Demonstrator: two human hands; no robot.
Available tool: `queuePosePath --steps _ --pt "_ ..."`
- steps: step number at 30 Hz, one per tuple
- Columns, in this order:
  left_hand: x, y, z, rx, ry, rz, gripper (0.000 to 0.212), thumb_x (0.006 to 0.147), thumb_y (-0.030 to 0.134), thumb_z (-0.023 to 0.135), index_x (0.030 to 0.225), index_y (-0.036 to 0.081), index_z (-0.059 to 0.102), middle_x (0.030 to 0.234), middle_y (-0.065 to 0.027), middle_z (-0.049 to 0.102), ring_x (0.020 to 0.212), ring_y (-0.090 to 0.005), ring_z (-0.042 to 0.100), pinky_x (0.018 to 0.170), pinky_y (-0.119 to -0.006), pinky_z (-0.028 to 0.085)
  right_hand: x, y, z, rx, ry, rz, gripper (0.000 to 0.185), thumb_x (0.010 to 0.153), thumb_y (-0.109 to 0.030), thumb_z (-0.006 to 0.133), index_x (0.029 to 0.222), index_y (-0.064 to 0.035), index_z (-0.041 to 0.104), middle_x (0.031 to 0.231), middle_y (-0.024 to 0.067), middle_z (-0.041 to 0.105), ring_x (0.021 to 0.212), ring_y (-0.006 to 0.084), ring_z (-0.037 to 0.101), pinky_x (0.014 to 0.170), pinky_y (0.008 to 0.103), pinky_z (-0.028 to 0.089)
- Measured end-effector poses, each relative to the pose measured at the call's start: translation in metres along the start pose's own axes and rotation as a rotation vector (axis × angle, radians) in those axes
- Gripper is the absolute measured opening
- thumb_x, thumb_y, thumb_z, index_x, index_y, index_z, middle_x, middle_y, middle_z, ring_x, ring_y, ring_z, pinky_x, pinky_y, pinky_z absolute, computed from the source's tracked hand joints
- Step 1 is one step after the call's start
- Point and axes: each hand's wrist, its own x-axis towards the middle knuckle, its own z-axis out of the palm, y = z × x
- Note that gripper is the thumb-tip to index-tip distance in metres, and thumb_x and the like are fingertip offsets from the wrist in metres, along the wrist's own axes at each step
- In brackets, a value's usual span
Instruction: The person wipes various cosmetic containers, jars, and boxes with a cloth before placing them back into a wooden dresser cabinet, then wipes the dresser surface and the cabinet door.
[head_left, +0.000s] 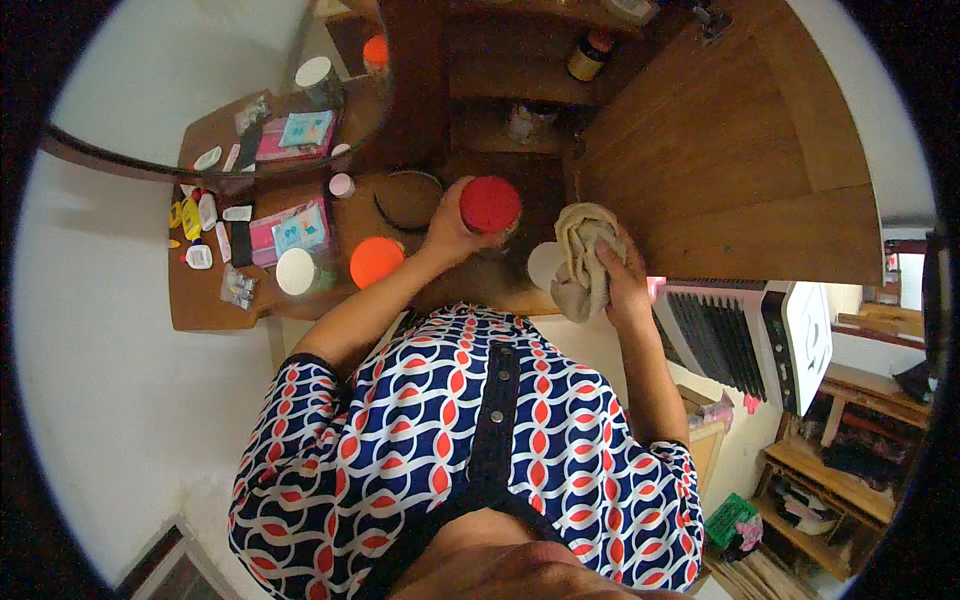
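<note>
My left hand (452, 225) grips a jar with a red lid (490, 204) in front of the wooden cabinet (510, 172). To the right, my right hand (626, 274) holds a crumpled beige cloth (585, 262). Partly behind the cloth is a round white lid or container (544, 266). An orange-lidded jar (376, 262) stands beside my left forearm, with a white-lidded jar (296, 271) farther left. Behind them a thin black hoop, perhaps a headband (380, 206), lies on the wooden top. The body of the red-lidded jar is mostly hidden beneath its lid.
Small bottles (191, 217), a pink pouch with a blue packet (298, 231) and a plastic bag (238, 287) lie at left below a mirror (225, 75). An open cabinet door (720, 150) spans the right, above an air cooler (750, 337). Another jar (589, 58) stands on a shelf.
</note>
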Motion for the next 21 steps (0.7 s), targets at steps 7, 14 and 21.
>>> queuePosePath --steps 7,14,21 --pt "-0.003 0.08 -0.03 0.125 -0.05 0.362 0.094 0.055 0.031 0.087 0.133 0.005 0.04 0.127 -0.0183 0.047 0.118 -0.0359 0.046 0.102 -0.043 0.039 0.005 -0.037 0.075 -1.203 -0.231 -1.155 0.051 0.083 -0.019 0.068 0.128 -0.0032 0.051 0.122 0.0182 0.058 0.111 0.0343 0.056 0.095 0.0429 0.045" --pt "-0.011 0.086 -0.052 0.137 0.018 0.345 0.095 0.054 0.034 0.087 0.132 0.004 0.042 0.128 -0.0193 0.044 0.12 -0.0372 0.044 0.103 -0.044 0.037 0.03 -0.023 0.111 -1.015 -0.183 -1.112 0.038 0.082 -0.022 0.067 0.114 -0.0025 0.06 0.114 0.0188 0.061 0.104 0.0362 0.058 0.089 0.0419 0.048" --pt "-0.018 0.106 -0.089 -0.259 -0.112 0.325 0.102 0.056 0.024 0.089 0.14 0.005 0.036 0.135 -0.0131 0.047 0.126 -0.0255 0.047 0.108 -0.038 0.035 0.068 -0.041 0.11 -0.13 -0.168 -0.057 0.036 0.091 -0.028 0.06 0.117 -0.0044 0.062 0.113 0.0097 0.064 0.099 0.0197 0.061 0.085 0.0327 0.05"
